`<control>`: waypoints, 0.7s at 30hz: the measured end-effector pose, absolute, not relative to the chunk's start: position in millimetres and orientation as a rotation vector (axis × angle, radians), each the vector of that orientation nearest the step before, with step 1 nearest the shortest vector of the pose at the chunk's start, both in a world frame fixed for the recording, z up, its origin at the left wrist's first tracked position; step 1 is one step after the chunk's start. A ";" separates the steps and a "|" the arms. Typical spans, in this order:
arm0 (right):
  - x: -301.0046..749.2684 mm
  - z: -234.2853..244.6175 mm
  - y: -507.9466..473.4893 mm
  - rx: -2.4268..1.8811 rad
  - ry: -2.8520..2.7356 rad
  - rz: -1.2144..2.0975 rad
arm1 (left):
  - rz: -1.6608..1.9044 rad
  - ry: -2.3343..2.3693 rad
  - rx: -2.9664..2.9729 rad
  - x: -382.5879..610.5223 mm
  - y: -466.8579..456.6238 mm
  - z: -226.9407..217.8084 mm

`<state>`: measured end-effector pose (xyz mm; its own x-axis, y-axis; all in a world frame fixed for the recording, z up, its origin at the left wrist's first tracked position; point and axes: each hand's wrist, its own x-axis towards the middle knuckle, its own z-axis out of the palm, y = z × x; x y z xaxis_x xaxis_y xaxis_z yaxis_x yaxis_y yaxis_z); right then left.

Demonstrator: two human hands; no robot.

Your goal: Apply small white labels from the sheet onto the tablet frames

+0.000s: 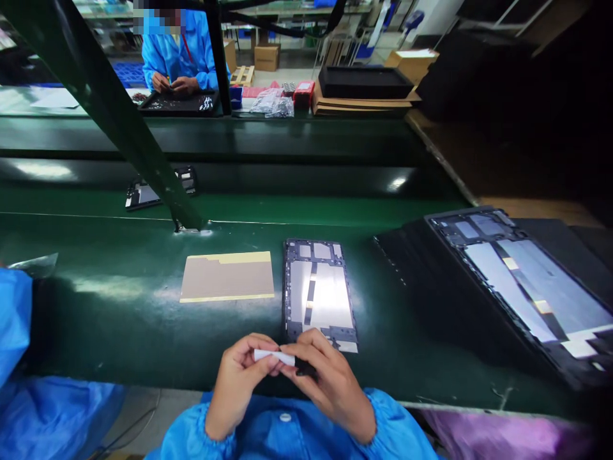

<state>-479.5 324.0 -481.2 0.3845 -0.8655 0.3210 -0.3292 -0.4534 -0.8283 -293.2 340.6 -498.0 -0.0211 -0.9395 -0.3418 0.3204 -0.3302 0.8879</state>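
In front of my chest, both hands meet on a small white strip (274, 356) with a black part at its right end; its exact kind I cannot make out. My left hand (237, 377) pinches the white end between thumb and fingers. The fingers of my right hand (332, 380) are closed around the black end. Just beyond them lies a tablet frame (330, 281), its silvery inside facing up and a dark ribbon cable running along it. Left of this frame is a beige sheet with yellow edges (227, 276).
A second tablet frame (522, 275) rests on black foam (407, 281) at the right; another (160, 187) lies behind the slanted green post (110, 121). Across the bench a person in blue (179, 54) handles something over a black tray (182, 103). A blue sleeve (14, 319) shows at left.
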 end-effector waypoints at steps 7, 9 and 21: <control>-482.7 -479.8 315.3 -1.796 0.833 -0.964 | -1.477 -1.066 1.157 -287.0 339.9 -491.4; -480.6 -479.7 316.5 -1.730 0.850 -0.977 | -1.228 -1.281 1.143 -287.2 338.4 -490.0; -502.6 -467.9 322.8 -1.135 0.769 -1.149 | -0.598 -1.750 1.043 -281.0 338.9 -495.3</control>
<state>-502.6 322.8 -467.9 0.2735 -0.9589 0.0754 0.2952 0.0091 -0.9554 -281.0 338.9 -495.3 -0.1564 -0.8569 0.4912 -0.3773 0.5115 0.7720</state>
